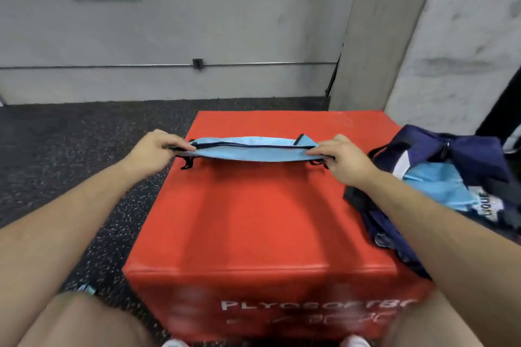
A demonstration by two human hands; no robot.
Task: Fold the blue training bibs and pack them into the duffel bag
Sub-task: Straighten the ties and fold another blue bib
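Left hand (158, 149) and right hand (341, 158) each pinch one end of a folded light-blue training bib (253, 151), stretched over the far part of the red plyo box (253, 220). Fabric judged thin, limp and light, so grip the ends. Navy duffel bag (462, 149) lies beside the right hand.

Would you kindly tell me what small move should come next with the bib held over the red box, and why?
Probably bring both hands together to fold the blue bib in half. The left hand and right hand each pinch one end, holding it as a long narrow strip over the red box; the duffel bag sits to the right.
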